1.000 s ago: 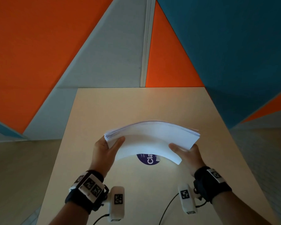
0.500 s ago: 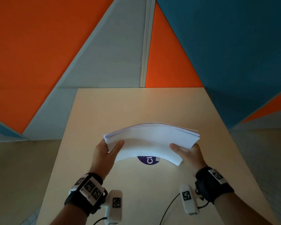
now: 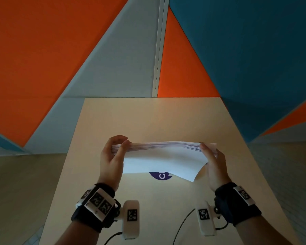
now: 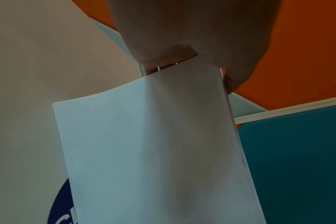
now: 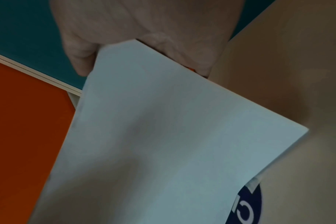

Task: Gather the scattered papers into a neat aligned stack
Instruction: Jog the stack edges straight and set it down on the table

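Note:
A stack of white papers (image 3: 163,159) stands tilted toward upright over the wooden table (image 3: 148,119), top edges facing me, the lower right corner curling out. My left hand (image 3: 119,145) grips the stack's left end, thumb on the near face and fingers wrapped over the far side. My right hand (image 3: 208,152) holds the right end the same way. In the left wrist view the paper stack (image 4: 153,144) hangs from my fingers (image 4: 234,78). In the right wrist view the paper stack (image 5: 153,136) fills the middle below my fingers (image 5: 81,60).
A round dark-blue sticker with white letters (image 3: 160,175) lies on the table under the stack. Orange, grey and teal wall panels (image 3: 245,50) rise behind the table's far edge. Cables (image 3: 182,225) run off the near edge.
The stack has turned from lying arched and flat in my hands to standing on its long edge. Both hands shifted from under the ends to gripping the sides higher up.

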`<state>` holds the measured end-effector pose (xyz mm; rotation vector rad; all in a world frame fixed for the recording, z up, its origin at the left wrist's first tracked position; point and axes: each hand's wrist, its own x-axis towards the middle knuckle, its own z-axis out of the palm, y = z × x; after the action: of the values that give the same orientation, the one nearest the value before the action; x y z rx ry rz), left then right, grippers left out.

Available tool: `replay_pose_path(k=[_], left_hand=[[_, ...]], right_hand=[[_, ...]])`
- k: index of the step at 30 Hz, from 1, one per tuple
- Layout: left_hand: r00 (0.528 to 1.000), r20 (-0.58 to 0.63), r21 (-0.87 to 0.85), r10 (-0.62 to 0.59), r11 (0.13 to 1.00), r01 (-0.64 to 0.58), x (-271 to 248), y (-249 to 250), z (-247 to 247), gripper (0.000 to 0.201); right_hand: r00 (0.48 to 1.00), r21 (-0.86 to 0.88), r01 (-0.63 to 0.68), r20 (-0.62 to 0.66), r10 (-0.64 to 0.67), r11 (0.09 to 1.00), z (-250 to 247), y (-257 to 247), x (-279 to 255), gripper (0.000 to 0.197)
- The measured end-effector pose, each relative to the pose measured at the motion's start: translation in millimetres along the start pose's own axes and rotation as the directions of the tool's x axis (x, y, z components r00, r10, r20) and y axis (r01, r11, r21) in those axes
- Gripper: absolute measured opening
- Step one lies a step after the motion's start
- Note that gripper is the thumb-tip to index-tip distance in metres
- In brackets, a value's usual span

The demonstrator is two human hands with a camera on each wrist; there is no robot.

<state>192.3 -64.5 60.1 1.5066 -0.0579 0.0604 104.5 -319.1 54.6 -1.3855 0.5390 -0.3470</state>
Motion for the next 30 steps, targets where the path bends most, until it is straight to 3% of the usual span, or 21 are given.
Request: replay_pose_path(k=[10, 14, 17, 23, 25, 27, 30], left_hand=[[1.000, -0.020, -0.015, -0.001, 1.000, 0.001, 1.1, -4.4, -0.1, 0.001], [1.000, -0.024, -0.029, -0.002, 1.000, 0.001, -1.8, -6.7, 0.3, 0.008], [0.999, -0.044, -0.044, 0.005, 0.999, -0.007, -1.5, -6.1, 2.0, 0.009], [0.999, -0.034, -0.017, 0.004, 1.000, -0.005, 0.0, -2.9, 2.1, 0.004], [0.999, -0.039, -0.017, 0.027, 0.999, -0.027, 0.7, -2.5, 1.5, 0.010], [0.998, -0.046, -0.020, 0.034, 0.999, -0.035, 0.7, -1.9, 2.4, 0.016], [0.999, -0.032, -0.014, 0.016, 1.000, -0.016, 0.9, -2.9, 3.1, 0.005]], right_hand=[[1.000, 0.022, 0.019, -0.020, -0.019, 1.000, 4.6, -2.9, -2.3, 0.027], [1.000, 0.043, 0.010, -0.006, -0.010, 0.999, 5.5, -5.9, -4.2, 0.025], [0.999, 0.082, -0.034, -0.008, 0.034, 0.996, 5.9, -6.2, -3.9, 0.045], [0.997, 0.127, -0.050, -0.052, 0.057, 0.991, 7.1, -7.4, -1.3, 0.031], [0.997, 0.156, -0.047, -0.053, 0.056, 0.987, 8.1, -7.3, -1.2, 0.026], [0.996, 0.177, -0.054, -0.056, 0.065, 0.983, 8.3, -7.1, -1.4, 0.031], [0.996, 0.132, -0.039, -0.080, 0.050, 0.990, 9.1, -6.8, -1.1, 0.034]])
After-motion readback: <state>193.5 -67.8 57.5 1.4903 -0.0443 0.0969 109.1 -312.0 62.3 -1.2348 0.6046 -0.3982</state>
